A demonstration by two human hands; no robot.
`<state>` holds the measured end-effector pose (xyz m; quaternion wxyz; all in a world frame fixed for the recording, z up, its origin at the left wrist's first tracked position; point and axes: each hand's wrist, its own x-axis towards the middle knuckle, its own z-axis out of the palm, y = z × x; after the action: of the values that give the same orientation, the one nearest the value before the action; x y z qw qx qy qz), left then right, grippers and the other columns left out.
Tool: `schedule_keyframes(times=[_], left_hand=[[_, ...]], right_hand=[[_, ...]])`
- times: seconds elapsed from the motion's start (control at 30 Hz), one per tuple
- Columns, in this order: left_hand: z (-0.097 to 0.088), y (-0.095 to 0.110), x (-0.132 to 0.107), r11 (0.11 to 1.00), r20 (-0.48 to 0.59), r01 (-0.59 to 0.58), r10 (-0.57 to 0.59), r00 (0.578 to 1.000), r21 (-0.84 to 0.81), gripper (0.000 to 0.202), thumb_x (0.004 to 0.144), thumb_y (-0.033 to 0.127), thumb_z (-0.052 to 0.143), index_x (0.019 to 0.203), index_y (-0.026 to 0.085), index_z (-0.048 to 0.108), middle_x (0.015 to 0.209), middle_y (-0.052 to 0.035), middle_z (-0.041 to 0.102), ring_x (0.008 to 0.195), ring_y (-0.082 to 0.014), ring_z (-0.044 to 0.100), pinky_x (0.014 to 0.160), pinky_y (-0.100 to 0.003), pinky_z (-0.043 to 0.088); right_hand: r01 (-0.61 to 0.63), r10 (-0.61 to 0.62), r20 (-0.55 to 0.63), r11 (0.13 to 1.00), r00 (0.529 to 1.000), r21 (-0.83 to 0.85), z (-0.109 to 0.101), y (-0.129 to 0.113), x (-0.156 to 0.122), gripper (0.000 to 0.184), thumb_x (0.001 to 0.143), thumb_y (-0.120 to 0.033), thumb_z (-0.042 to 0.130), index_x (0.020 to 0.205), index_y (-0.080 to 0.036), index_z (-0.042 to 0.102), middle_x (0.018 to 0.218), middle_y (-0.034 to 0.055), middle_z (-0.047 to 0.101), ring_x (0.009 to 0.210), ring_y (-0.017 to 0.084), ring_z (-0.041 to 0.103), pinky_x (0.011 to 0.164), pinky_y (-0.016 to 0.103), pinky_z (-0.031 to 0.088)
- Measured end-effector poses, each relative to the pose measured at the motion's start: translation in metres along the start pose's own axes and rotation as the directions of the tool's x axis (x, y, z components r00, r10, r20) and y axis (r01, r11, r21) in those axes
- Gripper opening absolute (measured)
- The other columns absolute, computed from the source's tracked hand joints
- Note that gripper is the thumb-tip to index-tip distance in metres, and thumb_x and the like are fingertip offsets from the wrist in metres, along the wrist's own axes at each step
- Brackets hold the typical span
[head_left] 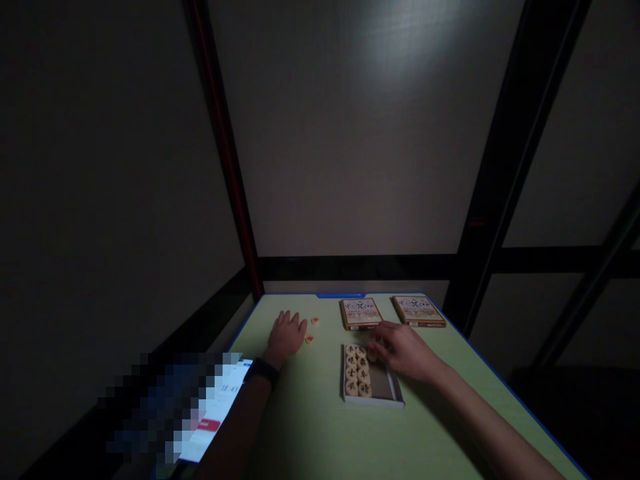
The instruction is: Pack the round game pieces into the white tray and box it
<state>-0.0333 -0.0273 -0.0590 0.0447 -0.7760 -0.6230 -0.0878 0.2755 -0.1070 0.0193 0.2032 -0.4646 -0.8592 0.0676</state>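
Observation:
My right hand (400, 348) is over a shallow open box tray (373, 401), its thumb and fingers closed on a round Chinese chess piece (372, 351) at the tray's upper part. Left of that piece, several wooden discs with dark characters (351, 374) stand in two columns along the tray's left side. My left hand (287, 333), with a dark band on the wrist, lies palm down with its fingers stretched out on the table. Just right of its fingers are two loose chess pieces with red marks, one farther back (315, 321) and one nearer (309, 339). Whatever lies beneath the palm is hidden.
Two flat printed boxes, one behind the tray (361, 312) and one at the back right (419, 311), lie on the green, blue-edged table (320, 427). A lit screen (213, 413) is at the left by my forearm. Walls stand behind and left.

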Motion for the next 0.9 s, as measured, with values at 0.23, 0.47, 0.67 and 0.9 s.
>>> schedule_keyframes(times=[0.23,0.47,0.67,0.9], left_hand=[[0.003,-0.003,-0.015,0.977,0.001,-0.184,0.185,0.983,-0.106,0.043,0.096,0.017,0.037,0.134,0.011,0.056,0.143,-0.0173,0.055,0.136,-0.0264,0.048,0.119,-0.044,0.030],[-0.019,0.002,-0.024,0.919,-0.026,0.031,-0.045,0.999,-0.393,0.045,0.093,0.013,0.039,0.132,0.012,0.061,0.141,-0.0131,0.058,0.133,-0.0211,0.053,0.116,-0.033,0.037],[-0.037,0.003,-0.031,0.913,-0.029,0.081,-0.101,0.994,-0.400,0.048,0.088,0.003,0.039,0.125,0.017,0.067,0.137,-0.0082,0.063,0.127,-0.0156,0.057,0.114,-0.028,0.037],[-0.055,0.003,-0.036,0.947,0.004,0.159,-0.165,0.986,-0.280,0.049,0.086,0.000,0.039,0.121,0.017,0.068,0.124,-0.0100,0.070,0.116,-0.0180,0.063,0.103,-0.026,0.044]], right_hand=[[0.067,-0.059,-0.083,0.994,0.995,0.090,0.017,-0.002,0.009,0.022,0.092,-0.020,0.050,0.084,-0.017,0.071,0.085,0.0077,0.071,0.081,0.020,0.065,0.074,0.028,0.045],[0.143,-0.141,0.133,0.990,0.981,-0.002,0.046,-0.025,0.085,0.035,0.081,-0.010,0.058,0.113,-0.014,0.071,0.109,0.0136,0.071,0.099,0.023,0.065,0.088,0.029,0.046],[0.190,-0.147,0.331,0.976,0.932,-0.103,0.082,-0.043,0.151,0.038,0.085,-0.010,0.054,0.120,-0.014,0.069,0.108,0.0148,0.070,0.105,0.025,0.060,0.087,0.030,0.046],[0.253,-0.230,0.402,0.967,0.886,-0.003,0.098,-0.048,0.166,0.034,0.078,-0.011,0.065,0.110,-0.020,0.074,0.098,0.0055,0.073,0.093,0.019,0.064,0.081,0.024,0.045]])
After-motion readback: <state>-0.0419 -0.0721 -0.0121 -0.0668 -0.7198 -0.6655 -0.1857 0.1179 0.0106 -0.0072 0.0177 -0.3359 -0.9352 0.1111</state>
